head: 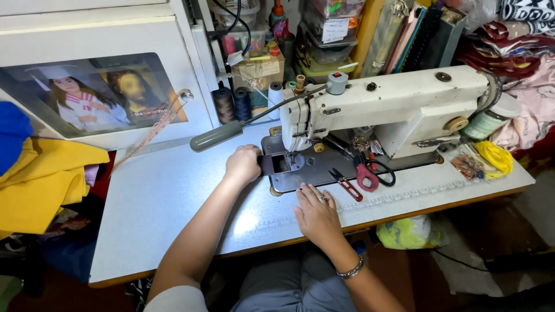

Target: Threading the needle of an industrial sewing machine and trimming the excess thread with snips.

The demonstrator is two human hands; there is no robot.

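Metal slide plate (269,164) sits pulled open under left hand (243,163).

A pale bench (162,202) carries a white sewing machine (393,107) — red-handled scissors (365,173) and small red snips (346,184) on its base, yellow cloth (496,157) at the right end.

A pile of yellow cloth (43,179) with a blue piece (11,136) on top lies left of the bench (150,214). A framed photo (92,95) leans against a white cabinet (87,34). Dark thread spools (233,104) stand behind. Red-handled scissors (367,173) and small red snips (346,185) lie on the bench. A yellow tape (497,157) sits at right.
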